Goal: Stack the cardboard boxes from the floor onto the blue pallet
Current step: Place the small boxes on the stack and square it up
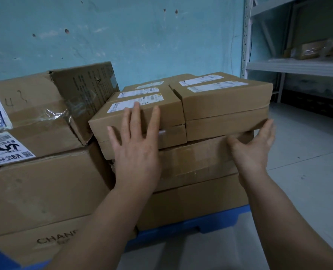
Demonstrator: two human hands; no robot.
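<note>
Though seemingly empty, left hand [136, 147] flat on small boxes [226, 103], right hand [256, 146] straight-fingered beside.

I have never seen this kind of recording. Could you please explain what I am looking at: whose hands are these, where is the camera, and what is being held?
There is no machine here. A person wears one camera on the head, so this single picture looks forward and down at their own arms. The left hand lies flat, fingers straight, on a small labelled cardboard box. The right hand is open at the lower right corner of the neighbouring small boxes; I cannot tell whether it touches them. Neither hand grips anything. The small boxes sit on bigger cardboard boxes, which rest on the blue pallet. A metal shelf stands at the right.
</note>
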